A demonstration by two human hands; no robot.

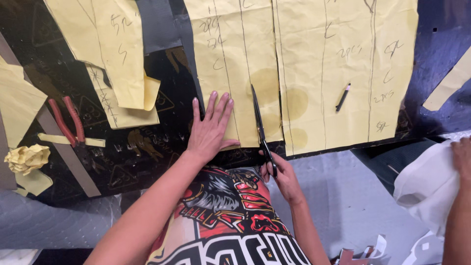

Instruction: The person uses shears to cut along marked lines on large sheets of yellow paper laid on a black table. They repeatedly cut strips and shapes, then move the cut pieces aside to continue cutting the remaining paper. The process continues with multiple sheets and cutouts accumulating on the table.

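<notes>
The black scissors [260,128] lie with their long side pointing away from the person, up along a pencil line on the yellow paper pattern [235,64]. The blades are slid into the paper from its near edge, with the tip far up and the handles close to the body. The right hand [280,175] is the nearer one: its fingers are curled tight in the handles. The left hand [211,128] lies just left of the blades, fingers spread wide and flat, pressing the paper down.

A black pencil [343,97] rests on the next yellow piece [343,73], to the right. Red-handled pliers [66,121] and a crumpled yellow paper ball [27,158] lie well apart on the left. All of this sits on a dark table [147,152]. At the right edge, another person's hand [462,154] holds white cloth [427,189].
</notes>
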